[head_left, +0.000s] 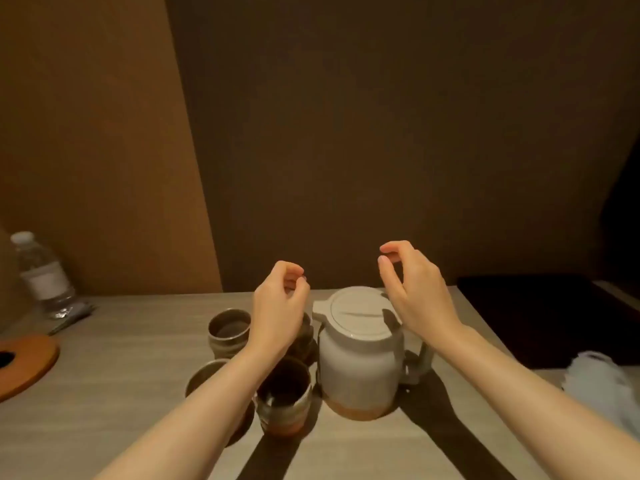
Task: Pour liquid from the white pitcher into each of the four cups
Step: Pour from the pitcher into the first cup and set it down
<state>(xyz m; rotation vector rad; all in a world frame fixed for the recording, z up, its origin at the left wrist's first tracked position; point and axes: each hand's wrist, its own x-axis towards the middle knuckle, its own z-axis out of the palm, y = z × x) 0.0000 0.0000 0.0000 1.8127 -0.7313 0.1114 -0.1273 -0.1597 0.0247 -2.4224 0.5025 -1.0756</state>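
A white pitcher [360, 362] with a round lid and a handle on its right side stands upright on the table. Left of it cluster the glazed brown cups: a far-left cup [229, 332], a near cup [284, 398], a cup [204, 377] mostly under my left forearm, and a fourth cup [307, 336] largely hidden behind my left hand. My left hand [278, 306] hovers above the cups, fingers loosely curled, holding nothing. Above the pitcher's lid hangs my right hand [414, 289], fingers bent with thumb and forefinger apart, empty.
A clear water bottle [43, 273] stands at the far left by the wall. An orange wooden board [31, 362] lies at the left edge. A dark tray [540, 317] sits at the right, with white crumpled plastic [599, 382] near it. A brown wall is close behind.
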